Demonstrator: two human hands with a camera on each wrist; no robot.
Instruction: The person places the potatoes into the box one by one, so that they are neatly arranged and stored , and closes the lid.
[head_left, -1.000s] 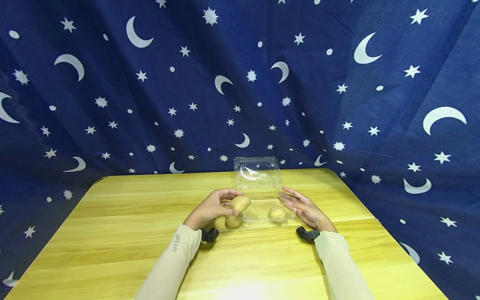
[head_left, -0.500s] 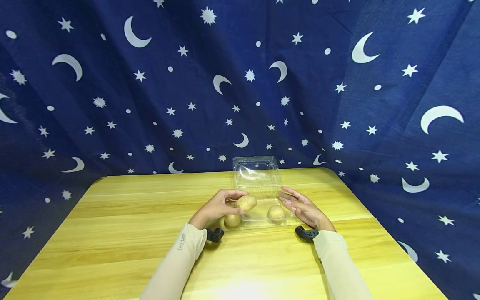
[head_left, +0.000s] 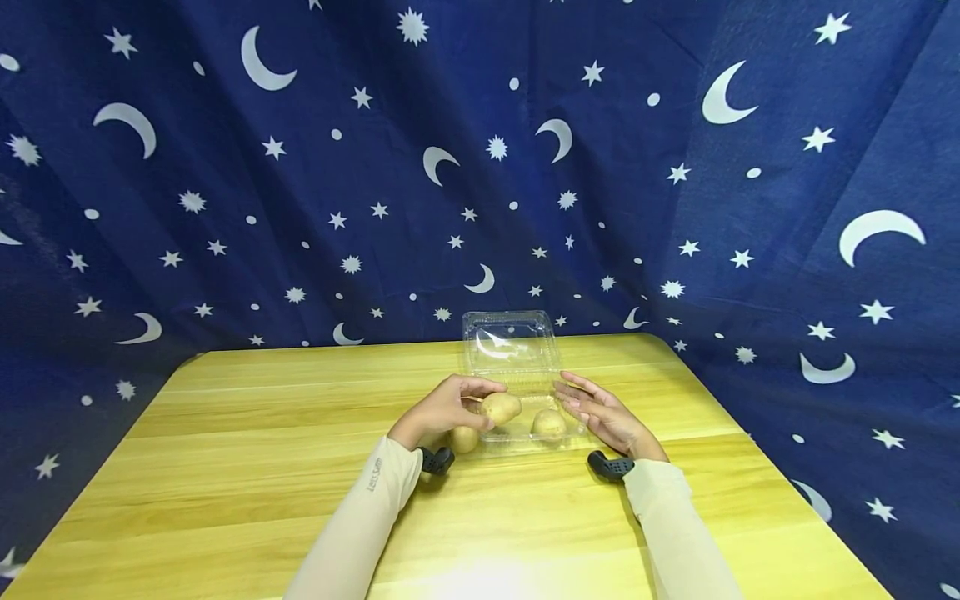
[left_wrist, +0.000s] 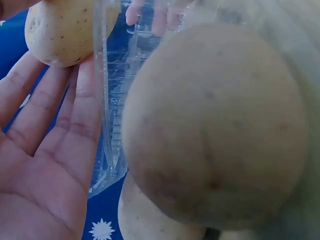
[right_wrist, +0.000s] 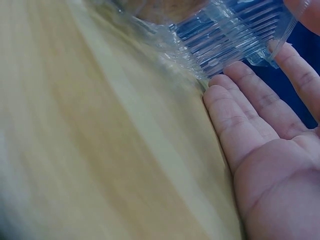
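Left hand (head_left: 442, 410) and its potato (head_left: 501, 408) shifted slightly right since the earlier frame, farther over the left side of the clear container (head_left: 521, 382). Thumb and fingers of that hand pinch the potato, held above the container's base. Right hand (head_left: 611, 421): fingers extended, at the container's right edge; firm contact hard to judge. Second potato (head_left: 549, 425) inside, toward the right. Third (head_left: 464, 439) on the wooden surface (head_left: 300, 467), just left of the container. Lid (head_left: 510, 333) raised at the back. Starry blue cloth (head_left: 390, 167) behind.
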